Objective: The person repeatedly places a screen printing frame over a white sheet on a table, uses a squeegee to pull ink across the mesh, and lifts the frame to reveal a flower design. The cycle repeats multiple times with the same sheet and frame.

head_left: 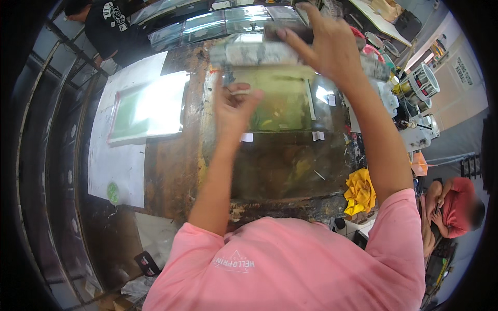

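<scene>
A yellow-green translucent panel [280, 98] lies on the dark worktable [280, 166]. Across its far side runs a long bar wrapped in whitish, stained covering [249, 53], smeared by motion. My right hand [332, 46] is over this bar, thumb and forefinger spread apart. Its thumb lies across a dark brown block [298, 33], and I see no firm grip. At the panel's left edge is my left hand [236, 106], fingers curled toward the thumb around something small and pale that I cannot identify. Small white tabs [318, 136] sit along the panel's near edge.
Left, a stack of glossy clear-and-green sheets [148, 109] lies on a white board [116, 166] beside a green roll [112, 193]. A crumpled yellow cloth [360, 192] sits by my right arm. Cans [420, 83] crowd the right side. One person stands far left; another sits right.
</scene>
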{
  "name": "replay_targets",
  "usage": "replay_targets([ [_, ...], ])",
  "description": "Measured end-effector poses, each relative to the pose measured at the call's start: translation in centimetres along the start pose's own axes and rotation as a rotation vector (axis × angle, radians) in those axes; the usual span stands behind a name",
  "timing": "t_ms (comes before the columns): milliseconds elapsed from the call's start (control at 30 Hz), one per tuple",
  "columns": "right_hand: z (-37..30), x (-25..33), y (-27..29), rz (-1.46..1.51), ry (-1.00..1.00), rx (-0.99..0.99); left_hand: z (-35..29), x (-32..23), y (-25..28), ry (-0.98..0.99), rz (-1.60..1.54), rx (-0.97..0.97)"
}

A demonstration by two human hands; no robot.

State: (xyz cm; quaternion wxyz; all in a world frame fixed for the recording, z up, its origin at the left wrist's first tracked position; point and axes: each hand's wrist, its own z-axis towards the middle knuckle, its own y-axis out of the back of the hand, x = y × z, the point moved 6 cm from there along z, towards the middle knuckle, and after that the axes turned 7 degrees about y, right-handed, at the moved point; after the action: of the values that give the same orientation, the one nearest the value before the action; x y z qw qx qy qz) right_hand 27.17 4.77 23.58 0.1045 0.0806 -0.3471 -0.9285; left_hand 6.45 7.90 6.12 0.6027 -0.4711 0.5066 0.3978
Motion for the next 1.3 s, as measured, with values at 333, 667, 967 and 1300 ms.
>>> replay_targets([
  [333, -18.0, 4.4, -8.1, 0.473, -0.098, 0.807, -5.4, 7.5, 5.4, 0.019, 1.291, -0.138],
  [667, -17.7, 1.1, -16.8, 0.191, 0.001, 0.493, -5.5, 10.0, 6.4, -0.063, 1.241, -0.120],
  [967, -5.7, -10.2, -26.3, 0.321, -0.038, 0.781, -5.6, 8.9, 6.2, -0.128, 1.151, -0.127],
  [1300, -11.1, -6.9, -24.3, 0.174, -0.010, 0.539, -5.9, 9.3, 6.3, -0.278, 1.075, -0.118],
])
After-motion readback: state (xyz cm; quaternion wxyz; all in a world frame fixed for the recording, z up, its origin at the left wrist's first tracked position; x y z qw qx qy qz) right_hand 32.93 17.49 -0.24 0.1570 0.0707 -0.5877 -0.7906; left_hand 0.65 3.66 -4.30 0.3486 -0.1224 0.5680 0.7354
